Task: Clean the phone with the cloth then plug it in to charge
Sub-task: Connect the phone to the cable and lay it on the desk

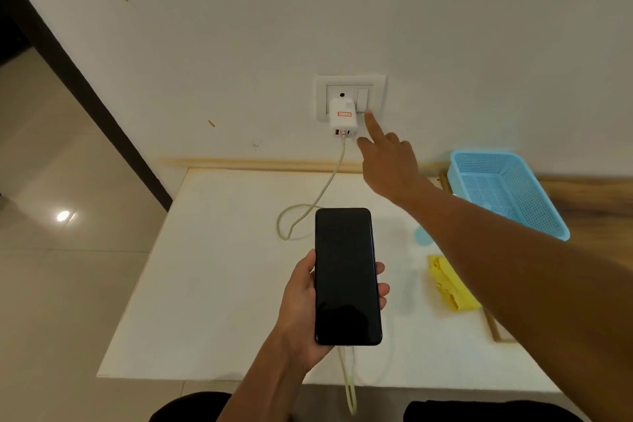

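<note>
Cleaning looks done: yellow cloth (450, 286) lies on the white table (222, 267) at 3 o'clock of the phone (346, 276). Cable (308, 207) seems plugged into phone btm & wall charger (342, 118). Left: switch (362, 98) on; screen dark. Left hand (305, 308) wraps phone above table. Right hand (387, 154) at 12, index finger out, tip touching switch, holding nothing.

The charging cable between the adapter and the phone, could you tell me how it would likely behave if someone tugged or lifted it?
The cable probably flops: it lies looped on the table. It looks thin, likely light. A tug might drag the phone.
</note>
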`<control>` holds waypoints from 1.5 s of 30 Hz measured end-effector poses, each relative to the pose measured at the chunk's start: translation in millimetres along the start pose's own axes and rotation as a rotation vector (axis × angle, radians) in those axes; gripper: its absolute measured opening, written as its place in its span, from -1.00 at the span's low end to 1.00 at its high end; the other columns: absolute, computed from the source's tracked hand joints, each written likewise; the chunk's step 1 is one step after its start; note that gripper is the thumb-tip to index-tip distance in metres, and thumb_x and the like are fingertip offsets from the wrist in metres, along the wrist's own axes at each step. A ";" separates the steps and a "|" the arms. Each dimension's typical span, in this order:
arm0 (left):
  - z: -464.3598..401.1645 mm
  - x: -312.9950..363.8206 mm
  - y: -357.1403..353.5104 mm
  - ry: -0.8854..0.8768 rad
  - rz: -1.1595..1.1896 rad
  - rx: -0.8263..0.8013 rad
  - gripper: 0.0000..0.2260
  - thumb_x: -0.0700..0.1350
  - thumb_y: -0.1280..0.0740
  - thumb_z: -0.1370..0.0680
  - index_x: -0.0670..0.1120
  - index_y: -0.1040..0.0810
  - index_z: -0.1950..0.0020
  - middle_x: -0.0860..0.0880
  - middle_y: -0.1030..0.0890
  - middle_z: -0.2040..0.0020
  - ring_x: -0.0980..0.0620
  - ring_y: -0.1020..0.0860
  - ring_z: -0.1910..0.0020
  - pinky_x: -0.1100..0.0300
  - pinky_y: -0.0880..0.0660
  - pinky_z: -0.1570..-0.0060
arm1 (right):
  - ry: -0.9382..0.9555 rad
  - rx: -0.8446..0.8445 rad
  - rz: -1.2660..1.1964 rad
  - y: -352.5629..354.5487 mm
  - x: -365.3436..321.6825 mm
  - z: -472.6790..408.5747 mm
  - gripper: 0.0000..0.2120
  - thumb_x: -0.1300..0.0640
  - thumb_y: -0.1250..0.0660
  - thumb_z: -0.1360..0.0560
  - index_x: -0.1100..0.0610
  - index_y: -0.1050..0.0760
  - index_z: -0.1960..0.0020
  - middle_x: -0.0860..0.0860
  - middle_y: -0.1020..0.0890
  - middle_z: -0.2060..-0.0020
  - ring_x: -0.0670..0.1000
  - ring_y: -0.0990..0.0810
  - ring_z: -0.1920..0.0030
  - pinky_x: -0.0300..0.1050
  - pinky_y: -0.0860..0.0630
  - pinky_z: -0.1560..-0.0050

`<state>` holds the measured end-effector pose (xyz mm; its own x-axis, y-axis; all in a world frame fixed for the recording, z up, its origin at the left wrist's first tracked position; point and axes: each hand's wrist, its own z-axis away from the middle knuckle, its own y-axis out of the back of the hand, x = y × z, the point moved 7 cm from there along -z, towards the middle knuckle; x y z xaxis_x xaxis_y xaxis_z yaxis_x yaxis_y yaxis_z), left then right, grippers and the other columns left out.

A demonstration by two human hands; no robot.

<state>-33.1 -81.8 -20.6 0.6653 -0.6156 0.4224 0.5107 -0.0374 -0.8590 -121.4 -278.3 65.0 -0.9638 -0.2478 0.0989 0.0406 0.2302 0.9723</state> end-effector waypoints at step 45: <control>49.7 52.3 26.3 -0.180 -0.310 0.347 -0.58 0.19 -0.13 -0.57 -0.03 -0.69 -0.03 -0.15 -0.71 0.11 -0.17 -0.69 0.09 0.01 -0.63 0.20 | -0.629 -0.217 -1.614 21.1 -82.4 205.3 -0.75 0.06 -0.09 -0.61 -0.11 -0.54 -0.07 -0.10 -0.69 0.19 -0.09 -0.69 0.15 -0.28 -0.59 0.31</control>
<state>42.1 -75.8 -6.7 0.5211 -0.4705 0.7121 0.8302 0.0857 -0.5509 -95.3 -59.8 33.9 -0.0134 0.3026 -0.9530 -0.9998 0.0093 0.0170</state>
